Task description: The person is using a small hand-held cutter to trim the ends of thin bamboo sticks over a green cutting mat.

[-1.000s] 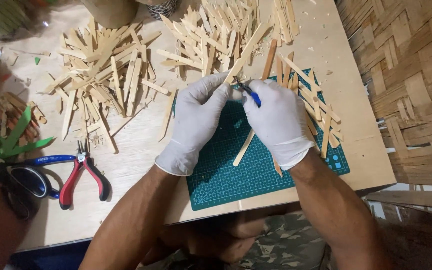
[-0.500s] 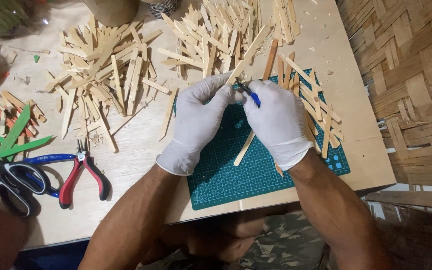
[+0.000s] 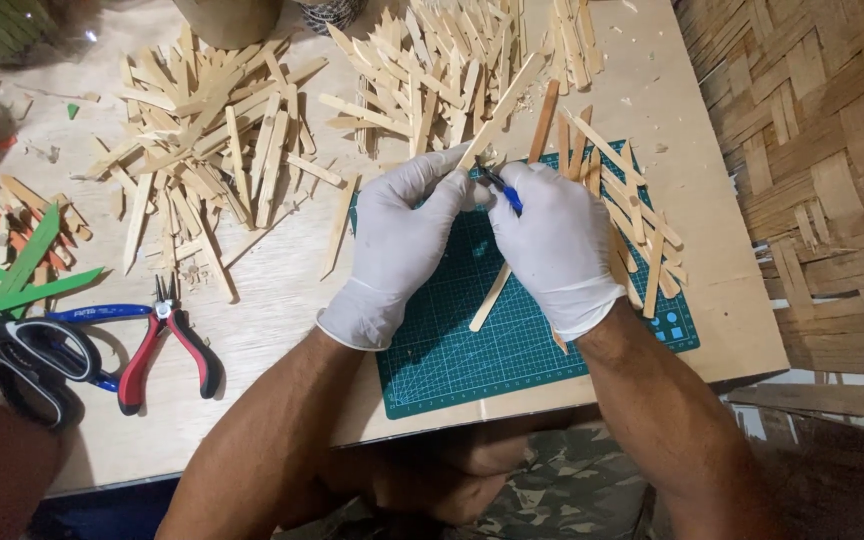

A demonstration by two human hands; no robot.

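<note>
- Nearest the camera, two bare forearms rise from camouflage-patterned trousers [image 3: 572,500] and cross the near edge of the pale wooden tabletop [image 3: 282,300].
- Just past that edge, a green cutting mat [image 3: 452,350] lies with its near corner poking over the table's lip; its lower left is bare grid, open room.
- Left hand [image 3: 397,245], white-gloved, sits over the mat's left side, fingers curled together and pinching a long wooden stick [image 3: 507,100] near its lower end.
- That stick slants up and right, away from the fingertips, out over the far pile.
- Right hand [image 3: 557,245], also gloved, is closed around a blue-handled craft knife [image 3: 505,192]; the blade meets the stick right where both thumbs come together.
- Exactly how blade touches wood is hard to make out, as the gloves cover the contact.
- One loose stick [image 3: 490,298] lies on the mat between the wrists, partly under the right hand.
- Right of the hands, more sticks [image 3: 642,230] fan across the mat towards the table's right edge; a woven bamboo mat [image 3: 812,150] lies beyond that edge.
- Off to the left, red-handled pliers [image 3: 167,340] and black scissors [image 3: 32,360] rest apart from the hands, with green sticks [image 3: 12,270] behind them.
- Far side: two big heaps of cut sticks [image 3: 212,140], crowding the table and cut off by the top of the view.
</note>
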